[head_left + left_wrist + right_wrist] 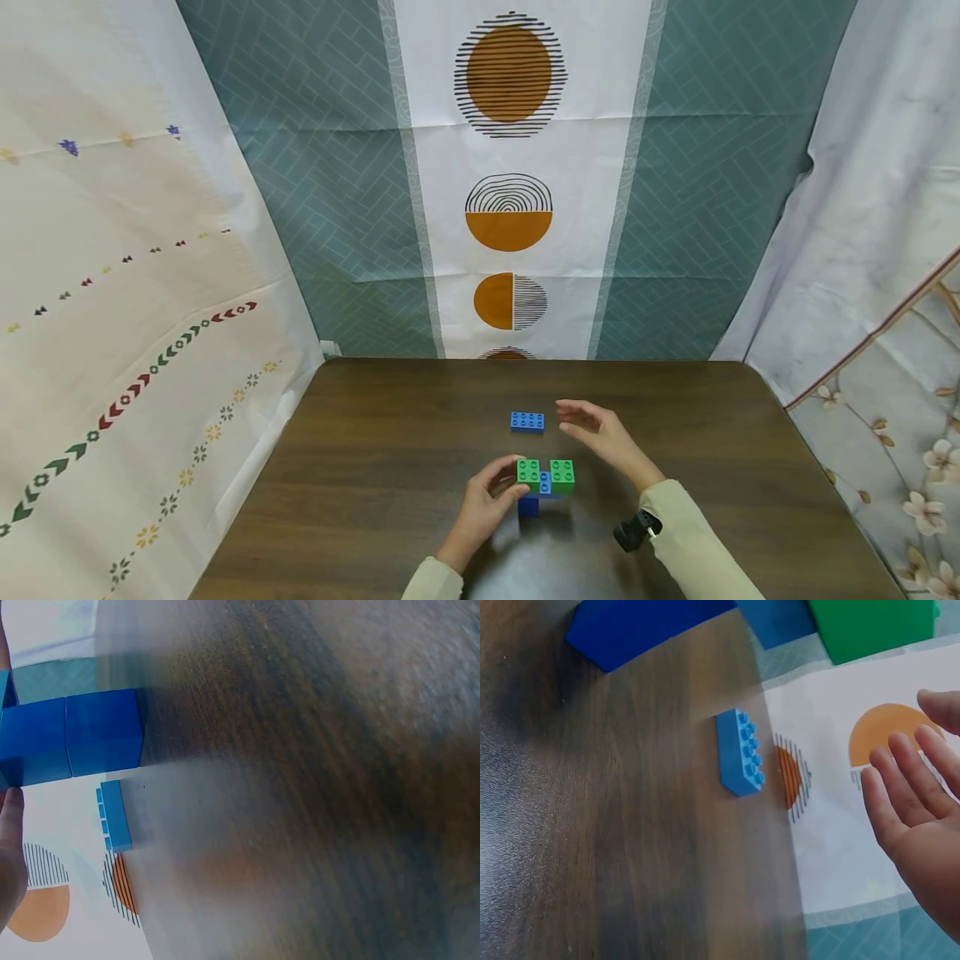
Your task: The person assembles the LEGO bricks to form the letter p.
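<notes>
On the table, a small toy brick structure stands in front of the person. Dark blue bricks form its base, a lighter blue brick lies across, and two green bricks top it, side by side with a gap. The left hand pinches the structure at its left green brick between thumb and fingers. Beyond it lies a loose blue brick, studs up. Just right of that brick, apart from it, hovers the right hand, its fingers extended and holding nothing.
The brown wooden table ends at a back edge against a patterned hanging cloth. White printed cloths hang on the left and right. A black strap device sits on the right wrist.
</notes>
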Motion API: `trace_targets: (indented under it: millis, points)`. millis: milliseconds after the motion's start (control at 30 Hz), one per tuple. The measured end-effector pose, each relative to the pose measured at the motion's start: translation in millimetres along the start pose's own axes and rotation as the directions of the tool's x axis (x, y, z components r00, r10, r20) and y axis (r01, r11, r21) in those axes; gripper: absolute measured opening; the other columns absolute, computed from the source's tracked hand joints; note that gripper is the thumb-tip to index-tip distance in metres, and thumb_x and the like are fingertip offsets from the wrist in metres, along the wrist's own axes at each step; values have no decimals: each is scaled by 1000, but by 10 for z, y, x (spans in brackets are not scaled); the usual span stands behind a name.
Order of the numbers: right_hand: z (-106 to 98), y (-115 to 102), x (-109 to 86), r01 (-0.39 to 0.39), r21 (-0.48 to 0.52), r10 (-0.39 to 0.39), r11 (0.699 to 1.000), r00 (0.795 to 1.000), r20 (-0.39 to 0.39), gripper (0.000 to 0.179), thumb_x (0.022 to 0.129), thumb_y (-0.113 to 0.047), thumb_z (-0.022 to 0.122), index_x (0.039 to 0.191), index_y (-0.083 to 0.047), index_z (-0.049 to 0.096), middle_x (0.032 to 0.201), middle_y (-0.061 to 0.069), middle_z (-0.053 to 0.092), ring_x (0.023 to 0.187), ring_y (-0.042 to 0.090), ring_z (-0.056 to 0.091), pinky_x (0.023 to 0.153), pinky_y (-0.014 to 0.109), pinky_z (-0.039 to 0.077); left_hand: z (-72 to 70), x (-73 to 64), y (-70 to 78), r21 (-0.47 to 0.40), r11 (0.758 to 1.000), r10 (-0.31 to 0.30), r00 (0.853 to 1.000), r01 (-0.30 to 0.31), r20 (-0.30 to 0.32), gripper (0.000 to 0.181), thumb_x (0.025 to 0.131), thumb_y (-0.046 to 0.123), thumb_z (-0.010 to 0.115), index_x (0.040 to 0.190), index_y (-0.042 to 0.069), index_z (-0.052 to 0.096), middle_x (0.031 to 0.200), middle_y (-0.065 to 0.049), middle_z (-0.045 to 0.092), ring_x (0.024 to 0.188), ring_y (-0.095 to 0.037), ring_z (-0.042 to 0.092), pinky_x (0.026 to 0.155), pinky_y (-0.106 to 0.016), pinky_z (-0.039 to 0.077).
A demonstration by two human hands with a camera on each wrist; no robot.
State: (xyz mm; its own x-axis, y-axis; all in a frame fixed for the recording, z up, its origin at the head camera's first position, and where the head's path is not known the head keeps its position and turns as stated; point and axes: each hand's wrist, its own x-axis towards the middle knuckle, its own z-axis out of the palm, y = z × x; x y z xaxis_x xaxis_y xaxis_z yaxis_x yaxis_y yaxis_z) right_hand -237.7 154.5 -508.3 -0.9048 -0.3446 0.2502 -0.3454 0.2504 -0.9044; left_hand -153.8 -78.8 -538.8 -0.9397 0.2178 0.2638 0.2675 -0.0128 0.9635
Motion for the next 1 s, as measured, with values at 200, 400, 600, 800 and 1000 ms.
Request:
trace_targets:
  millis: [200,400,600,800,1000]
  points:
    - [15,-66,80,-9,7,9,1000,1000,-2,42,90,-1,64,130,8,53,121,26,60,113,44,55,90,22,50,-7,2,3,-1,1000,-6,1000,6,6,37,87,1,69,121,-5,58,118,-23,61,111,-43,56,95,-52,46]
    - [90,399,248,-29,54,29,998,1000,-8,46,90,-5,67,132,6,52,123,27,58,113,42,56,92,30,52,-14,5,30,15,1000,-9,1000,8,11,37,87,2,68,122,-4,57,118,-23,61,111,-41,57,95,-49,47]
    - [144,605,326,-82,16,82,997,997,0,47,90,-8,68,132,6,52,125,30,56,113,41,56,93,47,51,-19,17,-65,30,1000,1,1000,-1,6,38,87,3,69,122,-4,57,119,-22,61,111,-37,58,94,-43,50]
    - [197,734,360,-181,27,181,983,983,3,51,89,-5,68,134,7,49,129,28,54,116,42,54,86,43,55,-11,26,-285,68,997,21,1000,-20,-14,38,87,2,68,123,-3,57,119,-20,62,109,-24,61,92,-35,52]
    - [268,803,411,-207,34,207,978,978,5,53,87,-3,70,134,8,48,129,29,54,115,42,54,89,46,53,13,15,-177,65,996,64,998,-63,-17,38,86,0,68,121,-7,57,117,-24,62,107,-24,62,90,-38,53]
